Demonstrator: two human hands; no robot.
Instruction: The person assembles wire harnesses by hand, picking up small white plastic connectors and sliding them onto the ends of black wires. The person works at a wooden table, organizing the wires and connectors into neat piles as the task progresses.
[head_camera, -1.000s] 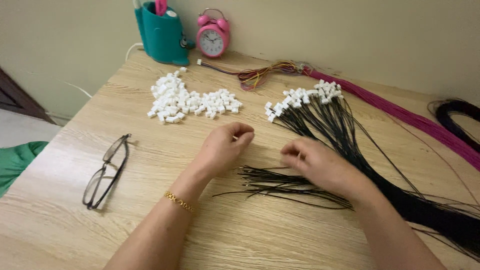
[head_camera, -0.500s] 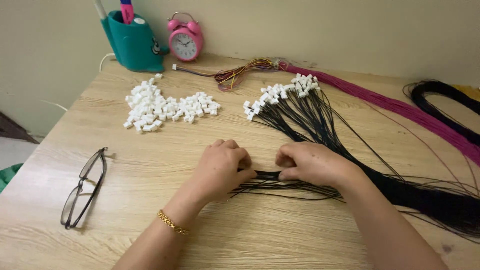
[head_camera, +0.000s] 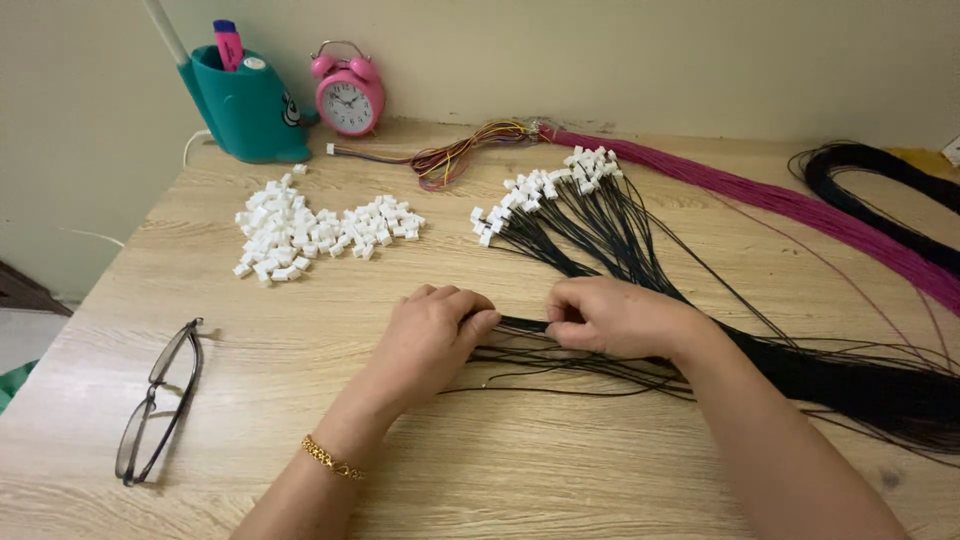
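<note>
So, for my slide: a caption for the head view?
Both hands pinch a bundle of black wires on a wooden desk.

A home desk used for piecework. A pink alarm clock (head_camera: 349, 98) stands at eleven o'clock. Glasses (head_camera: 155, 400) lie at eight o'clock.

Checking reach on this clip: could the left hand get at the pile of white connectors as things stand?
Probably yes: the left hand grips the black wires, but only bare table lies between it and the white connectors.

illumination: soft, even, moderately bright. short, faint shadows under the hands (head_camera: 520, 325) on the desk (head_camera: 560, 470). focus sharp overall; no glare visible.
</note>
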